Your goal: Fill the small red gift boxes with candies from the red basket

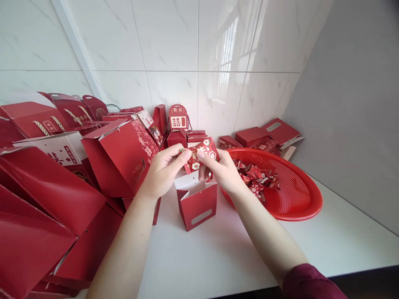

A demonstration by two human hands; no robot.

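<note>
Between my two hands is a red candy packet [202, 154] with white flower prints and a crimped edge. My left hand [165, 168] pinches its left end between thumb and fingers. At the other end, my right hand [222, 168] grips it, with the thumb on the printed face. Just below them a small red gift box [198, 207] stands upright on the white table, its top open and a white inner flap raised at the back. My hands partly cover that flap. To the right, wrapped sweets [257, 180] lie heaped in a red plastic basket [307, 197].
Many red gift boxes [115, 158] crowd the left side, some with rope handles. A finished-looking box [177, 118] with a rounded top stands by the tiled wall. Behind the basket lie flat red boxes [280, 131]. A grey panel [349, 104] borders the table on the right.
</note>
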